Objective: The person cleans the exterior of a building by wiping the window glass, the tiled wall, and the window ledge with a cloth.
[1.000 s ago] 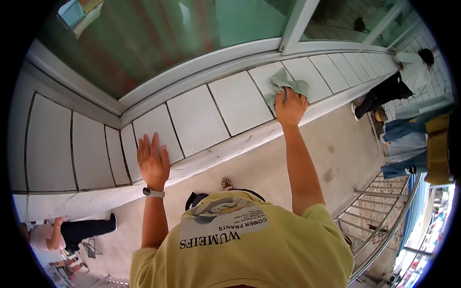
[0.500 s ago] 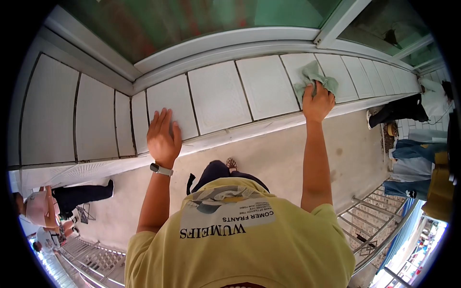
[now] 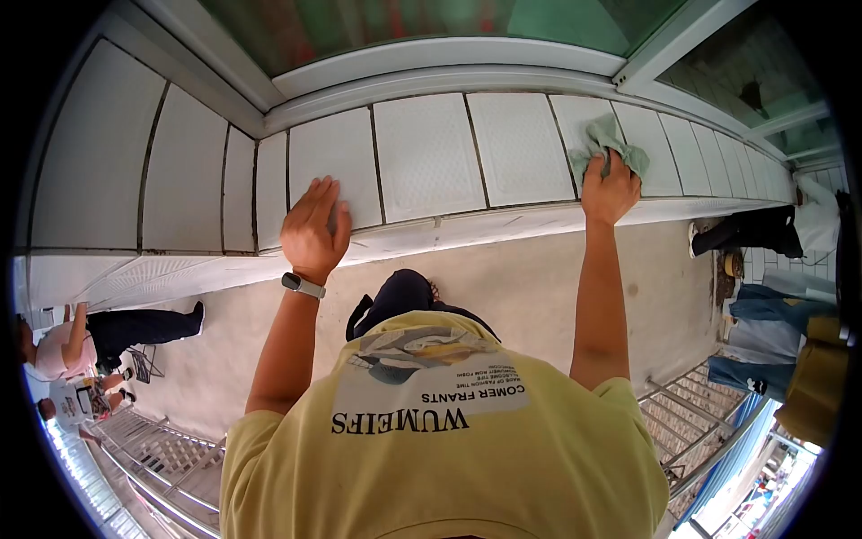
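near sill edge (image 3: 503,207), cloth (image 3: 600,135), bare tiles (image 3: 521,148) beside

1. The person's right grip (image 3: 612,191) holds a crumpled green cloth (image 3: 602,135) against the white tiled sill (image 3: 426,153).
2. The left grip (image 3: 314,232) rests on the sill near its front edge, fingers (image 3: 314,199) together; a watch (image 3: 303,285) sits just below.
3. A pale window frame (image 3: 449,56) runs along the sill's back.
4. At the far right, another person (image 3: 752,232) in dark trousers stands near the sill.
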`<state>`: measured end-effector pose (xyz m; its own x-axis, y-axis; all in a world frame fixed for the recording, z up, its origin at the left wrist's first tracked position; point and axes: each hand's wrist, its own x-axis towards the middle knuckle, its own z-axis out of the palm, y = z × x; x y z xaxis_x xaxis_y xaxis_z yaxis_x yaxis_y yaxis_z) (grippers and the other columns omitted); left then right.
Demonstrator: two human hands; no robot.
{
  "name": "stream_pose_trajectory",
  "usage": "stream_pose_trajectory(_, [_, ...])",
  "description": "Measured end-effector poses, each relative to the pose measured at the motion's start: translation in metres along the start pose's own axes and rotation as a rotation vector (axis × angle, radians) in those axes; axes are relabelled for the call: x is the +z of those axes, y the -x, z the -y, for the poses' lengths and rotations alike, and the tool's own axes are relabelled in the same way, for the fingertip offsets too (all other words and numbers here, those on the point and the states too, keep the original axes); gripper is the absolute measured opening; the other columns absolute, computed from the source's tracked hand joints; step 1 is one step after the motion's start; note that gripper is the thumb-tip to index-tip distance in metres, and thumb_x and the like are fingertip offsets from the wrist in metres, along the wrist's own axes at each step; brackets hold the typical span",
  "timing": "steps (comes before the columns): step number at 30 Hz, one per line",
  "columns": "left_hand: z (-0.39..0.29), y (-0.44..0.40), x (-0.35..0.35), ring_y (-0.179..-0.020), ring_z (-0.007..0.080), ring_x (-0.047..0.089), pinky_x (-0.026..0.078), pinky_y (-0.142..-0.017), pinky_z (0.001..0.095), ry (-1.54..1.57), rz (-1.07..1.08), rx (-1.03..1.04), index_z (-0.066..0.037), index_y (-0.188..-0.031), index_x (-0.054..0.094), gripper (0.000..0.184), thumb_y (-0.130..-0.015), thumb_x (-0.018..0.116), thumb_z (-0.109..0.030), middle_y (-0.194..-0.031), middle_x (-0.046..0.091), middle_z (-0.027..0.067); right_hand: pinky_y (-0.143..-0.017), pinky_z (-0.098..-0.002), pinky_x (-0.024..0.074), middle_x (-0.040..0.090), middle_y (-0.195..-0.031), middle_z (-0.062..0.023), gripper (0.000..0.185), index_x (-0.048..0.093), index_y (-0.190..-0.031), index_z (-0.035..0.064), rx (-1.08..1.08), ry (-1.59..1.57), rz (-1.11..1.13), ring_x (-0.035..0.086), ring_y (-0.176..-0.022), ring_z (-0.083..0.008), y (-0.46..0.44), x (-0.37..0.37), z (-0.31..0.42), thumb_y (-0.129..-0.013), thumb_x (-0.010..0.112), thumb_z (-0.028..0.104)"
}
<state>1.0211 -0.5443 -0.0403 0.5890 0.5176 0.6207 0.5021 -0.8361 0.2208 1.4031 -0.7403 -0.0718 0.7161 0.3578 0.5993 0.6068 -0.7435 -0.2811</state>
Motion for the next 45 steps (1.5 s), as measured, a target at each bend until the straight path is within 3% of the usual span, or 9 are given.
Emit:
stream_pose_trajectory(6, [0.003,0.008,-0.002,-0.117,0.0354,0.052,0.042,-0.097,0.0458,-0.019,0.109,-0.058,-0.005,-0.119,0.059,0.039,-0.080,0.060,-0.009,-0.122,0.057,0.0189,-0.073,-0.0470,0.0480,0.067,-0.097,-0.0152,0.031,0.069,-0.102,0.0093,-0.074,0.011,-0.083,0.061,-0.083,-0.0344,0.002,0.023,-0.026,-0.082,0.063,0.032])
stream_pose_trajectory(9, [-0.002,0.014,-0.008,-0.125,0.0392,0.041,0.033,-0.101,0.0571,-0.152,0.171,-0.111,-0.010,-0.128,0.053,0.047,-0.083,0.058,-0.025,-0.134,0.044,0.0215,-0.081,-0.0463,0.0468,0.067,-0.103,-0.0152,0.035,0.067,-0.108,0.0094,-0.120,-0.014,-0.062,0.060,-0.090,-0.0371,0.006,0.029,-0.041,-0.089,0.054,0.035])
stream_pose_trajectory(13, [-0.016,0.011,-0.026,-0.134,0.0376,0.033,0.024,-0.110,0.0541,-0.178,0.275,-0.202,-0.012,-0.138,0.042,0.053,-0.091,0.047,-0.035,-0.145,0.035,0.0207,-0.093,-0.0438,0.0419,0.063,-0.118,-0.0128,0.045,0.063,-0.120,0.0103,-0.111,0.049,0.106,0.058,-0.101,-0.0377,-0.005,0.037,-0.047,-0.093,0.044,0.040])
stream_pose_trajectory(15, [-0.008,0.025,-0.015,-0.135,0.0365,0.033,0.025,-0.110,0.0528,-0.135,0.277,-0.192,-0.011,-0.138,0.042,0.054,-0.091,0.046,-0.036,-0.145,0.035,0.0206,-0.092,-0.0430,0.0432,0.063,-0.120,-0.0071,0.044,0.063,-0.121,0.0203,-0.036,0.066,0.084,0.057,-0.105,-0.0348,0.008,0.008,-0.040,-0.092,0.043,0.047])
stream_pose_trajectory(18, [-0.005,0.026,-0.016,-0.135,0.0358,0.032,0.024,-0.111,0.0515,-0.112,0.269,-0.196,-0.008,-0.138,0.043,0.055,-0.090,0.046,-0.036,-0.143,0.038,0.0202,-0.093,-0.0418,0.0427,0.064,-0.119,-0.0065,0.046,0.064,-0.119,0.0153,0.001,0.045,0.125,0.055,-0.106,-0.0343,0.007,0.002,-0.031,-0.093,0.042,0.047])
stream_pose_trajectory(25, [-0.006,0.025,-0.004,-0.134,0.0344,0.034,0.025,-0.110,0.0505,-0.102,0.198,-0.195,-0.004,-0.136,0.043,0.058,-0.090,0.046,-0.038,-0.142,0.040,0.0184,-0.095,-0.0394,0.0415,0.064,-0.119,-0.0045,0.047,0.063,-0.121,0.0182,0.050,0.192,0.165,0.056,-0.106,-0.0308,0.000,0.012,-0.033,-0.094,0.040,0.049])
stream_pose_trajectory(27, [-0.005,0.026,-0.003,-0.133,0.0339,0.036,0.026,-0.110,0.0497,-0.109,0.205,-0.189,-0.002,-0.136,0.043,0.058,-0.090,0.046,-0.038,-0.141,0.041,0.0180,-0.092,-0.0408,0.0429,0.064,-0.121,-0.0008,0.044,0.063,-0.122,0.0250,0.025,0.210,0.138,0.057,-0.105,-0.0305,-0.001,0.025,-0.043,-0.094,0.038,0.048])
stream_pose_trajectory(30, [-0.002,0.026,0.000,-0.132,0.0336,0.036,0.027,-0.109,0.0493,-0.116,0.179,-0.177,-0.001,-0.135,0.044,0.058,-0.090,0.046,-0.038,-0.140,0.042,0.0177,-0.092,-0.0406,0.0423,0.064,-0.119,-0.0057,0.045,0.063,-0.122,0.0183,0.021,0.180,0.147,0.057,-0.104,-0.0322,0.001,0.017,-0.034,-0.094,0.040,0.046])
stream_pose_trajectory(45, [-0.005,0.026,-0.006,-0.133,0.0341,0.035,0.025,-0.111,0.0496,-0.108,0.192,-0.178,-0.007,-0.137,0.043,0.056,-0.092,0.045,-0.039,-0.142,0.040,0.0176,-0.088,-0.0419,0.0447,0.066,-0.113,-0.0081,0.045,0.065,-0.119,0.0164,-0.022,0.159,0.104,0.058,-0.099,-0.0339,0.005,0.010,-0.032,-0.094,0.041,0.045])
